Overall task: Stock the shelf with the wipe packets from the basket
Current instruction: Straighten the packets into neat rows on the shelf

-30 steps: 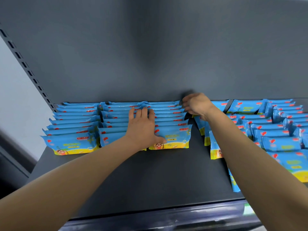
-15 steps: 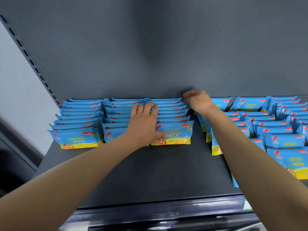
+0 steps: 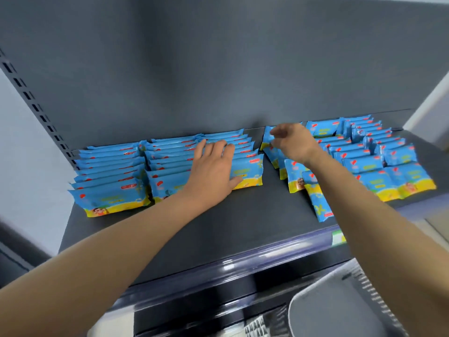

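Observation:
Blue and yellow wipe packets stand in overlapping rows on the dark shelf (image 3: 218,229). My left hand (image 3: 213,166) lies flat with straight fingers on the middle rows (image 3: 247,171), pressing them back. My right hand (image 3: 294,142) reaches to the back of the neighbouring row, its fingers curled and pinching the top edge of the rearmost wipe packet (image 3: 266,137). The rim of the grey basket (image 3: 340,297) shows at the bottom right, and I cannot see what it holds.
A further row of packets (image 3: 109,190) fills the left end and several rows (image 3: 388,176) fill the right end. One packet (image 3: 322,210) lies askew under my right forearm. The shelf's back panel (image 3: 218,81) rises behind. A price rail (image 3: 243,261) runs along the front edge.
The view has swung and tilted, so the basket rim now shows. My left hand stays pressed on the middle rows. My right hand stays at the back of its row, fingers now on a packet's edge.

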Tool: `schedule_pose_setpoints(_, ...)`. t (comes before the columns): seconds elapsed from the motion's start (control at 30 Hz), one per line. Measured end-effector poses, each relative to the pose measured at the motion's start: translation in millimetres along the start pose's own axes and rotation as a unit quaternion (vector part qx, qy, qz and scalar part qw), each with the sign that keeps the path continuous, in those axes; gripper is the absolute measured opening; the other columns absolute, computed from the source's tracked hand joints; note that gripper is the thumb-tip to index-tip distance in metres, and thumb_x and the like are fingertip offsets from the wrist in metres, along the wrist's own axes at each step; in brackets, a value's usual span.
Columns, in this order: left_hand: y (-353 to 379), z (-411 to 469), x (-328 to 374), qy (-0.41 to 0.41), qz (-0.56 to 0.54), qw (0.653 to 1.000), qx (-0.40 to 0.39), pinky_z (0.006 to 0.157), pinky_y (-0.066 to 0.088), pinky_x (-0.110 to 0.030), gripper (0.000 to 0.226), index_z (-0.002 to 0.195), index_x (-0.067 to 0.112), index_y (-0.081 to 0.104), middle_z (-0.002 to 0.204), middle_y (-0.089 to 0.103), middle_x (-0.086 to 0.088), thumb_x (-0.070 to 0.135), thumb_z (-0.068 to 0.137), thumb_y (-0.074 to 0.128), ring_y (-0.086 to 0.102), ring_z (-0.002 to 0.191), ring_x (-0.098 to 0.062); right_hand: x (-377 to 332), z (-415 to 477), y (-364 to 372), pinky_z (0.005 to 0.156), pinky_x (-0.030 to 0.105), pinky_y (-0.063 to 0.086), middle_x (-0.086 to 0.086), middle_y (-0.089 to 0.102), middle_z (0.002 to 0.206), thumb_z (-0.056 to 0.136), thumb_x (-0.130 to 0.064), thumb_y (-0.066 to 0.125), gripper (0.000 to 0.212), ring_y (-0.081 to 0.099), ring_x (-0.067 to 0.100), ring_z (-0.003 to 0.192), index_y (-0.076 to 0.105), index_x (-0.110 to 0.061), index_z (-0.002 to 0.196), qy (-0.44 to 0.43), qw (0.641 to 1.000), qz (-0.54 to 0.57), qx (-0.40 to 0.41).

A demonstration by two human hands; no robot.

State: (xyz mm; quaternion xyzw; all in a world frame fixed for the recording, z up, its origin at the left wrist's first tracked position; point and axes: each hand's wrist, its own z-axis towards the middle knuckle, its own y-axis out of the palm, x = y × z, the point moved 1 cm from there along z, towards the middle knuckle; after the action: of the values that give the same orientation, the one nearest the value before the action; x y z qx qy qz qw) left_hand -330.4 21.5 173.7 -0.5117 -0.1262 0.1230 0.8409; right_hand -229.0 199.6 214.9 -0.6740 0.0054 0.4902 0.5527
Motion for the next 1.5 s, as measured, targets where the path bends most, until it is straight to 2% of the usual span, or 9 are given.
schedule_pose_setpoints(0.1, -7, -3, 16, 0.033, -0.03, 0.999, 0.018, 0.114, 0.004, -0.038, 0.067, 0.132, 0.012, 0.04, 0.135, 0.042, -0.005, 0.047, 0.081, 0.062, 0.036, 0.128, -0.023, 7, -24, -17, 0.092, 0.027, 0.044, 0.01, 0.06, 0.125, 0.087, -0.008, 0.058, 0.036, 0.057, 0.022, 0.112, 0.058, -0.006, 0.123, 0.012, 0.998, -0.061, 0.014)
schedule_pose_setpoints(0.27, -3, -4, 45, 0.066, -0.082, 0.994, 0.014, 0.114, 0.006, -0.038, 0.063, 0.131, 0.013, 0.042, 0.131, 0.044, -0.004, 0.047, 0.081, 0.062, 0.038, 0.125, -0.023, 25, -57, -46, 0.097, 0.032, 0.042, 0.012, 0.055, 0.132, 0.087, -0.008, 0.057, 0.04, 0.053, 0.026, 0.119, 0.054, -0.005, 0.127, 0.051, 0.987, -0.155, -0.006)
schedule_pose_setpoints(0.53, 5, -2, 92, 0.091, -0.096, 0.991, 0.032, 0.113, 0.011, -0.039, 0.061, 0.127, 0.012, 0.045, 0.125, 0.048, -0.006, 0.047, 0.081, 0.062, 0.042, 0.12, -0.025, 53, -75, -72, 0.09, 0.029, 0.042, 0.009, 0.047, 0.141, 0.089, -0.016, 0.061, 0.05, 0.05, 0.028, 0.122, 0.045, -0.012, 0.136, 0.043, 0.978, -0.201, -0.029)
schedule_pose_setpoints(0.73, 35, 19, 150, 0.048, -0.13, 0.99, -0.018, 0.11, 0.015, -0.037, 0.063, 0.124, 0.014, 0.044, 0.123, 0.047, -0.004, 0.051, 0.078, 0.063, 0.042, 0.117, -0.025, 95, -64, -95, 0.096, 0.035, 0.045, 0.012, 0.049, 0.139, 0.088, -0.023, 0.063, 0.061, 0.054, 0.03, 0.117, 0.035, -0.019, 0.142, 0.003, 0.971, -0.233, -0.059)
schedule_pose_setpoints(0.93, 73, 41, 192, -0.032, -0.124, 0.99, -0.051, 0.109, 0.013, -0.036, 0.07, 0.128, 0.013, 0.04, 0.125, 0.043, -0.003, 0.05, 0.075, 0.067, 0.038, 0.123, -0.023, 133, -24, -116, 0.092, 0.032, 0.042, 0.013, 0.048, 0.139, 0.09, -0.026, 0.059, 0.057, 0.053, 0.03, 0.117, 0.036, -0.017, 0.141, -0.085, 0.95, -0.282, -0.101)
schedule_pose_setpoints(1.13, 86, 58, 193, -0.065, -0.071, 0.993, -0.068, 0.114, 0.002, -0.039, 0.084, 0.135, 0.013, 0.032, 0.14, 0.033, -0.005, 0.055, 0.072, 0.068, 0.028, 0.133, -0.024, 136, 12, -105, 0.098, 0.027, 0.036, 0.007, 0.043, 0.144, 0.094, -0.029, 0.054, 0.053, 0.046, 0.025, 0.126, 0.037, -0.016, 0.142, -0.141, 0.951, -0.24, -0.13)
schedule_pose_setpoints(1.27, 102, 72, 186, -0.067, -0.066, 0.985, -0.144, 0.114, -0.009, -0.043, 0.103, 0.143, 0.014, 0.018, 0.152, 0.014, -0.008, 0.064, 0.067, 0.067, 0.008, 0.141, -0.023, 130, 39, -94, 0.106, 0.027, 0.03, 0.007, 0.035, 0.149, 0.096, -0.027, 0.049, 0.051, 0.036, 0.023, 0.135, 0.035, -0.011, 0.143, -0.154, 0.949, -0.226, -0.157)
schedule_pose_setpoints(1.37, 119, 81, 179, -0.053, -0.065, 0.981, -0.175, 0.112, -0.015, -0.043, 0.114, 0.146, 0.016, 0.01, 0.155, 0.004, -0.004, 0.071, 0.061, 0.065, -0.004, 0.143, -0.022, 132, 60, -86, 0.104, 0.027, 0.031, 0.007, 0.035, 0.149, 0.096, -0.031, 0.049, 0.054, 0.037, 0.023, 0.133, 0.034, -0.012, 0.143, -0.141, 0.951, -0.218, -0.168)
schedule_pose_setpoints(1.5, 134, 92, 167, -0.033, -0.059, 0.982, -0.176, 0.111, -0.015, -0.044, 0.121, 0.146, 0.016, 0.01, 0.153, 0.009, -0.004, 0.078, 0.056, 0.062, 0.001, 0.142, -0.02, 141, 87, -73, 0.104, 0.031, 0.034, 0.006, 0.031, 0.151, 0.095, -0.036, 0.048, 0.059, 0.044, 0.025, 0.129, 0.028, -0.016, 0.146, -0.108, 0.956, -0.185, -0.199)
